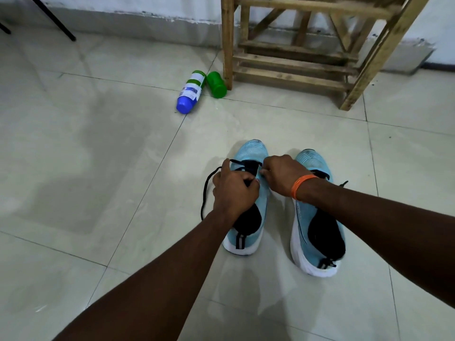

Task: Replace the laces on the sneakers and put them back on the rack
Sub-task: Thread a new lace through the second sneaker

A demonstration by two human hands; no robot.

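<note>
Pale blue knit covers two sneakers standing side by side on the tiled floor [98,168], in the lower middle of the frame, toes pointing up the picture. Both of your arms reach in from the bottom edge to the nearer-centre sneaker [253,150]. Your left grip [234,190] is clenched round a black lace [205,190], which loops out onto the floor on that shoe's left side. Your right grip [280,175], with an orange band [301,185] at the wrist, pinches the same lace between thumb and fingertips over the eyelets. The second sneaker [310,161] sits just beside it toward the right, partly under your right forearm, with its own black lacing in place. A bare wooden rack [290,77] stands at the upper right against the wall. Near its left leg, a white bottle with a blue cap [190,92] lies on its side, touching a green container [216,84].
</note>
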